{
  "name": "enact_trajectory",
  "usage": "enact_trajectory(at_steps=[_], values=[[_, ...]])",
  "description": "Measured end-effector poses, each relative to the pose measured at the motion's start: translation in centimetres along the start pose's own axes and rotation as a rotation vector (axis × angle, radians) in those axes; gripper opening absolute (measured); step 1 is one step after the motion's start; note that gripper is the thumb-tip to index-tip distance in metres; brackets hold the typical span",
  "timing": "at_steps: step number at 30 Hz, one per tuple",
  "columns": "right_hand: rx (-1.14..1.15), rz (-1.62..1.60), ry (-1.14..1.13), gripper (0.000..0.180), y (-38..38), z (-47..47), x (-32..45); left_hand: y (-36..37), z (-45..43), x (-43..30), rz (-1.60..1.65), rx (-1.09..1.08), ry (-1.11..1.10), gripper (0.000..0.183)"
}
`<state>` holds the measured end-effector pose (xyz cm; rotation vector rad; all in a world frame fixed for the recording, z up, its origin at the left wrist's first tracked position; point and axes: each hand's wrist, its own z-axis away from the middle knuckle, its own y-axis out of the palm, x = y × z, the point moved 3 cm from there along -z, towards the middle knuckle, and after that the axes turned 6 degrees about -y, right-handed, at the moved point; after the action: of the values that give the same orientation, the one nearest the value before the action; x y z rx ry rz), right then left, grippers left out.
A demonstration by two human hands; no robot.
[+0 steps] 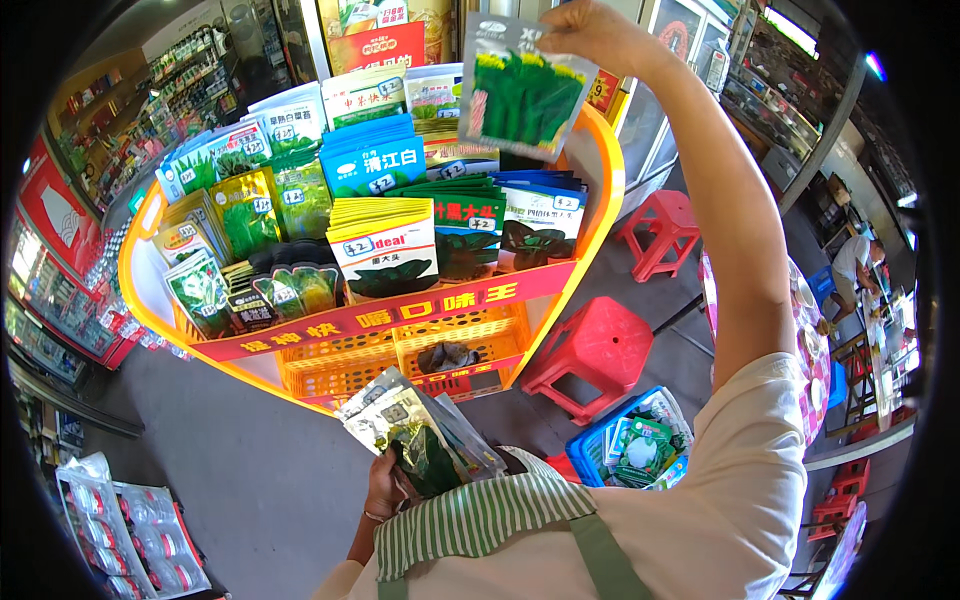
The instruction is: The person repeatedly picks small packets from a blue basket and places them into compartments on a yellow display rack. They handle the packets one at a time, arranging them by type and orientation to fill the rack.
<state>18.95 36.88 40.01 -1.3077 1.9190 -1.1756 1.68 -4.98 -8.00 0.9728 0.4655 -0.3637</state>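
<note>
My right hand is raised at the top of the view, pinching the upper edge of a seed packet with green stalks and yellow flowers printed on it. That packet hangs over the back right of an orange display rack. Rows of seed packets stand upright in the rack, among them blue ones and white-and-yellow ones. Close to my body, my left hand grips a bundle of seed packets; their lower ends are partly hidden by my striped apron.
A yellow lower basket holds a dark crumpled item. Red plastic stools and a blue crate of packets stand at the right. Wrapped plastic jars lie lower left. A person sits far right.
</note>
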Motion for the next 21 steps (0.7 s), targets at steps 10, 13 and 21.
enact_trajectory(at_steps=[10, 13, 21], values=[[-0.083, 0.371, 0.224, 0.023, 1.7, -0.9, -5.1, -0.7, 0.0, 0.0, -0.002, -0.035, 0.026, 0.025], [-0.084, 0.448, 0.240, 0.021, 2.3, -0.7, -4.9, -1.3, -0.1, 0.3, -0.003, -0.076, 0.033, 0.021], [-0.046, 0.565, 0.376, 0.029, 3.8, -0.8, -2.0, -4.6, -0.8, 1.0, -0.016, -0.080, 0.018, 0.019]])
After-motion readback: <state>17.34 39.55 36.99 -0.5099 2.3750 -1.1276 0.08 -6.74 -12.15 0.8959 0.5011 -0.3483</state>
